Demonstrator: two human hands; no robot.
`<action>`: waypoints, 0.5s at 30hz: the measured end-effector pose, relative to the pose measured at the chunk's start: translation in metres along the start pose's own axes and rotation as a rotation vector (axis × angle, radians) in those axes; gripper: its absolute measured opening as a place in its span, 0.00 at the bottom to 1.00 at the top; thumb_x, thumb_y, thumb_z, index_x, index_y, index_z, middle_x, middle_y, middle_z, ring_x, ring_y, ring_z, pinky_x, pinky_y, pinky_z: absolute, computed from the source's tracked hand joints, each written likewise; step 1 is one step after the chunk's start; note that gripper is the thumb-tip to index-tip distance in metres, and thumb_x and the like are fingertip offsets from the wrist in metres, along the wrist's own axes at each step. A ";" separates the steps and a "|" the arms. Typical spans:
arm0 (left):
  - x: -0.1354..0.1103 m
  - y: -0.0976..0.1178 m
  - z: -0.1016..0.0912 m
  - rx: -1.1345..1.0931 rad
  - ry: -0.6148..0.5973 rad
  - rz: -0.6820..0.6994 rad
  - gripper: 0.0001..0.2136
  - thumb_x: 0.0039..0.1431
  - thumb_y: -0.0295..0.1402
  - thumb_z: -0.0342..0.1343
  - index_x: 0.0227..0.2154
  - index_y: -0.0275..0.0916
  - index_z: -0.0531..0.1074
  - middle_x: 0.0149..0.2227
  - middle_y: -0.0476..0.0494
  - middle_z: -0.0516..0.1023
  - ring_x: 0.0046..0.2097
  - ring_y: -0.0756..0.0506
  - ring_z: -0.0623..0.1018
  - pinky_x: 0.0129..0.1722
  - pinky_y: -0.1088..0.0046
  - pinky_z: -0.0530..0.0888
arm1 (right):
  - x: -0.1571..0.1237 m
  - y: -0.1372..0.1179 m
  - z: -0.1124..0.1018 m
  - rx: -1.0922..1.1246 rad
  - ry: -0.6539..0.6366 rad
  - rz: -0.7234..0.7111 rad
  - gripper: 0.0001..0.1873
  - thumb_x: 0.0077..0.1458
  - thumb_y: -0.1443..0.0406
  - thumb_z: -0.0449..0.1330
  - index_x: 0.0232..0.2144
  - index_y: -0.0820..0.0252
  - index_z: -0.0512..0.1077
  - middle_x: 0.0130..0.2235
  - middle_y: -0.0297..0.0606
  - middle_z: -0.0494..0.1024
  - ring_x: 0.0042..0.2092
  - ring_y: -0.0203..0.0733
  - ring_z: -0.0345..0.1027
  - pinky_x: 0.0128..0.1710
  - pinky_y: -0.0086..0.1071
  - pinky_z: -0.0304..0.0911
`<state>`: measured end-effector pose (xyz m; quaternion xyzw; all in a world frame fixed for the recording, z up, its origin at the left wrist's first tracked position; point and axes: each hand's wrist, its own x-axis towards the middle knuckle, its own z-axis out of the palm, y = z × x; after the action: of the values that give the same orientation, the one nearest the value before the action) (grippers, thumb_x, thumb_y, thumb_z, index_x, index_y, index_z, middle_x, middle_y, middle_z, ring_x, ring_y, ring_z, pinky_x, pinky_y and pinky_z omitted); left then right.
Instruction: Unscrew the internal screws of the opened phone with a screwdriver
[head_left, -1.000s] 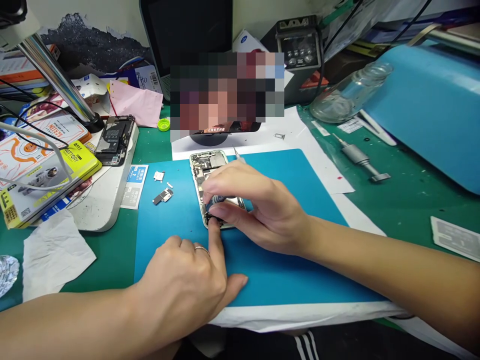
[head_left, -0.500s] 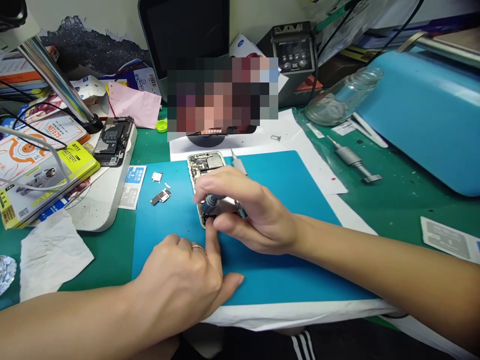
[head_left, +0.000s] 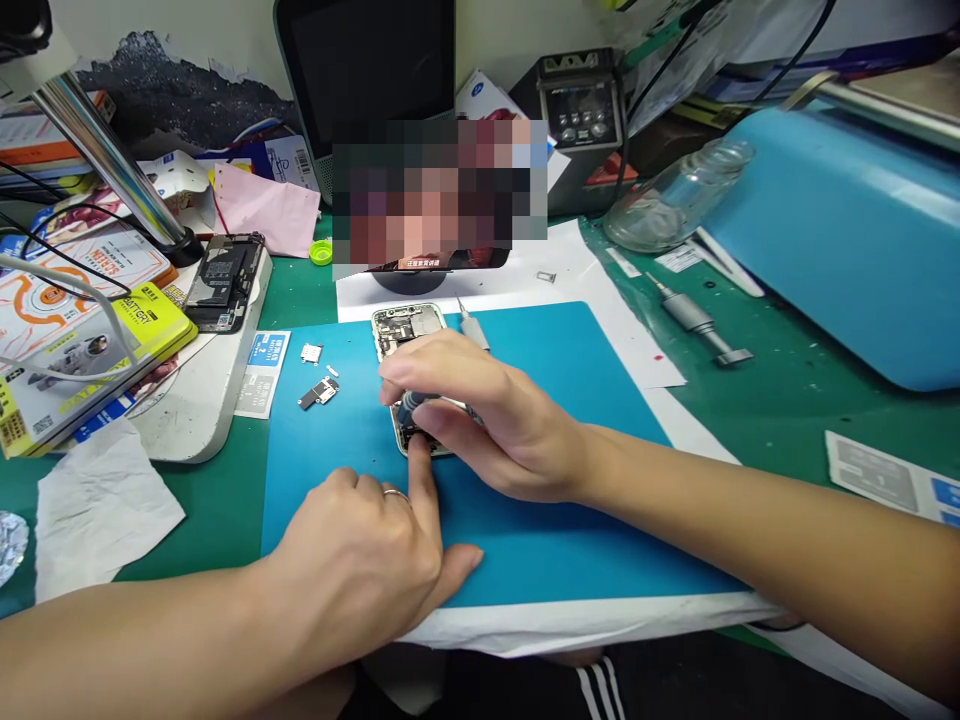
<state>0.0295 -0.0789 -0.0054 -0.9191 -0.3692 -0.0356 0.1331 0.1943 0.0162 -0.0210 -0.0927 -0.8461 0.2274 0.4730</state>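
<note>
An opened phone [head_left: 405,325] lies face down on a blue mat [head_left: 570,380], its circuit boards showing. My right hand [head_left: 487,415] is closed round a small screwdriver [head_left: 412,403] whose tip stands in the phone's lower end. My left hand [head_left: 367,560] rests on the mat, its forefinger stretched out and pressing the phone's bottom edge, the other fingers curled. Two small metal parts [head_left: 318,392] lie on the mat left of the phone.
A second screwdriver [head_left: 472,325] lies beside the phone. Another opened phone [head_left: 223,280] sits on a white pad at the left, with boxes [head_left: 82,340] and tissue [head_left: 105,505]. A glass bottle [head_left: 675,195], a metal tool [head_left: 697,325] and a blue cover [head_left: 855,240] are at the right.
My view has drifted slightly. My right hand has shifted a little on the screwdriver; my left forefinger stays on the phone's bottom edge.
</note>
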 end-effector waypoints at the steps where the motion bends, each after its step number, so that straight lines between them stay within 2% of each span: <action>1: 0.000 0.000 0.000 -0.001 0.005 -0.004 0.28 0.64 0.51 0.52 0.39 0.23 0.79 0.16 0.44 0.71 0.17 0.44 0.71 0.18 0.68 0.68 | 0.000 0.000 0.000 -0.018 -0.004 -0.012 0.17 0.69 0.73 0.49 0.57 0.57 0.62 0.44 0.36 0.79 0.41 0.36 0.71 0.49 0.38 0.68; 4: 0.001 0.000 0.000 -0.013 0.011 -0.017 0.25 0.63 0.50 0.54 0.31 0.28 0.79 0.16 0.44 0.70 0.17 0.44 0.72 0.18 0.67 0.68 | 0.000 -0.001 -0.001 -0.042 -0.025 -0.028 0.18 0.69 0.69 0.53 0.59 0.57 0.61 0.45 0.37 0.79 0.42 0.37 0.72 0.49 0.37 0.68; 7: 0.002 0.000 0.000 -0.034 0.002 -0.018 0.23 0.62 0.50 0.55 0.29 0.31 0.78 0.16 0.44 0.71 0.17 0.43 0.72 0.18 0.67 0.68 | 0.000 -0.002 -0.002 -0.025 -0.032 0.000 0.19 0.69 0.70 0.52 0.60 0.58 0.60 0.45 0.38 0.79 0.44 0.37 0.72 0.51 0.37 0.68; 10: 0.003 0.000 0.000 -0.029 -0.009 -0.020 0.25 0.63 0.50 0.54 0.31 0.29 0.79 0.16 0.44 0.71 0.17 0.43 0.72 0.18 0.67 0.69 | 0.000 -0.004 -0.003 -0.016 -0.027 0.003 0.21 0.68 0.74 0.49 0.60 0.60 0.60 0.47 0.40 0.79 0.47 0.37 0.71 0.52 0.36 0.69; 15: 0.002 0.000 0.002 -0.001 -0.002 -0.021 0.29 0.65 0.51 0.50 0.39 0.23 0.79 0.16 0.43 0.71 0.17 0.43 0.72 0.18 0.67 0.69 | 0.002 -0.004 -0.003 -0.055 -0.033 -0.036 0.20 0.66 0.75 0.53 0.58 0.58 0.61 0.50 0.41 0.80 0.42 0.34 0.73 0.48 0.35 0.72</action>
<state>0.0310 -0.0772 -0.0066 -0.9152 -0.3789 -0.0365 0.1320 0.1962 0.0142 -0.0166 -0.0866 -0.8614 0.1968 0.4601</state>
